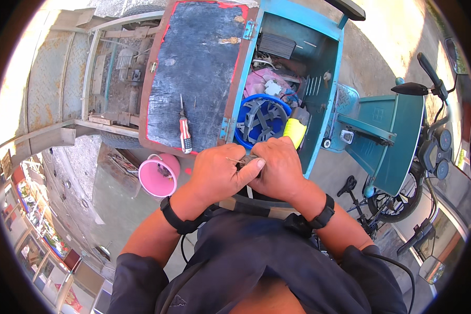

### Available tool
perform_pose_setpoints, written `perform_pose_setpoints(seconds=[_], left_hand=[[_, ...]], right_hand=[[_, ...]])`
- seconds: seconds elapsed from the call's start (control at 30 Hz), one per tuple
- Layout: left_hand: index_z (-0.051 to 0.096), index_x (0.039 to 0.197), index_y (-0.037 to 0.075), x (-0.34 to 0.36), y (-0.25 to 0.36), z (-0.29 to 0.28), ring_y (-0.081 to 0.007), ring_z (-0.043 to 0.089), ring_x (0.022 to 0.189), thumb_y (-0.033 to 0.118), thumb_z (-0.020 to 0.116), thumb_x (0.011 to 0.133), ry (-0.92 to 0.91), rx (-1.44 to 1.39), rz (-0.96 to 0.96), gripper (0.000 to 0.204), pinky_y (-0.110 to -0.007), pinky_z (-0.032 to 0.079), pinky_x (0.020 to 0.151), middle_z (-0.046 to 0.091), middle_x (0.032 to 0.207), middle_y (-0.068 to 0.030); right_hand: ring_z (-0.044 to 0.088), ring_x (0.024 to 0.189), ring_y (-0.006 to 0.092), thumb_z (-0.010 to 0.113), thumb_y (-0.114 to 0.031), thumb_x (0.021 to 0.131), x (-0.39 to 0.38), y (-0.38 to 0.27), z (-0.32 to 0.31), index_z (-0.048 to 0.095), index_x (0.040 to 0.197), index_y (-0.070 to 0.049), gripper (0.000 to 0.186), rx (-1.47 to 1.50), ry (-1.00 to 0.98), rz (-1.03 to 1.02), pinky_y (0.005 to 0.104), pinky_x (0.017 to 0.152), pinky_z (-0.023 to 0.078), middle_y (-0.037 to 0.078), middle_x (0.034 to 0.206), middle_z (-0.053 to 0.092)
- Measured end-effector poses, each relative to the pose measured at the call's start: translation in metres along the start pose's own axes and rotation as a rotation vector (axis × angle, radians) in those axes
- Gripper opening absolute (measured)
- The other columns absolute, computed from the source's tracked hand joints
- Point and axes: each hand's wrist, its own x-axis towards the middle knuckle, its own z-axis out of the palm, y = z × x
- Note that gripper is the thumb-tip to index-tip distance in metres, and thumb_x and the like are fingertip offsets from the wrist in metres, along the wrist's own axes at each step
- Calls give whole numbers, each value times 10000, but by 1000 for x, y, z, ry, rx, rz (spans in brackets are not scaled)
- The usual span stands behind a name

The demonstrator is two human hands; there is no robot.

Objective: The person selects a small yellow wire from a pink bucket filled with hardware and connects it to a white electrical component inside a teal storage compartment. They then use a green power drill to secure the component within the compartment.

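My left hand (219, 166) and my right hand (278, 170) meet in front of my body, both closed. Their fingers and thumbs pinch a small greyish piece (247, 159), mostly hidden between them; its kind cannot be made out. Ahead and to the left, a screwdriver (185, 135) with a red, white and dark handle lies on a worn black panel (193, 68). A thin metal pin or bit (195, 101) lies beside its shaft. Just beyond my hands, an upturned blue hard hat (284, 103) with grey straps sits in an open teal metal box (319, 78).
A bright yellow object (295, 134), cloth and cables share the box with the hard hat. On the left stand a pink bucket (168, 166) and a rusty cargo bed (47, 78). To the right are a teal vehicle front (387, 138) with handlebars and a small bicycle (353, 204).
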Motion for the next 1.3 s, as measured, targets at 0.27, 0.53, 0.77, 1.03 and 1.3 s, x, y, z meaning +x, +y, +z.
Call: perform_pose_setpoints(seconds=[0.27,0.53,0.77,1.03,1.3], left_hand=[[532,624,78,1,1,8,-323,581,559,524,750,822,8,-74,-63,535,-425,438,501,567,609,-116],[536,642,75,31,21,26,-334,535,526,446,756,800,-39,-66,40,459,-417,418,490,519,600,-118],[603,649,79,65,27,45,-329,585,545,493,738,803,-139,-15,92,462,-429,453,507,586,615,-101],[645,809,48,91,14,49,-310,651,703,554,787,783,-241,-237,-45,527,-416,504,606,634,759,-122],[309,1526,-31,71,-17,70,-407,433,1406,442,909,671,-344,-231,-10,1147,-475,347,1172,425,1498,-279]], right_hand=[[553,675,297,744,-191,647,3,6,-3,549,741,-103,233,30,-100,-20,418,675,374,69,663,531],[586,678,339,758,-245,679,-2,39,-23,529,719,-91,279,368,-246,69,431,684,398,116,672,577],[640,724,352,782,-251,687,-4,76,-39,596,788,-78,273,539,-320,129,431,701,466,127,735,642],[641,668,222,788,-174,742,16,110,-50,635,802,-65,197,809,-353,345,352,631,502,89,763,657],[651,820,226,723,-272,828,37,151,-41,615,915,-32,277,1782,-247,691,354,775,522,132,815,678]])
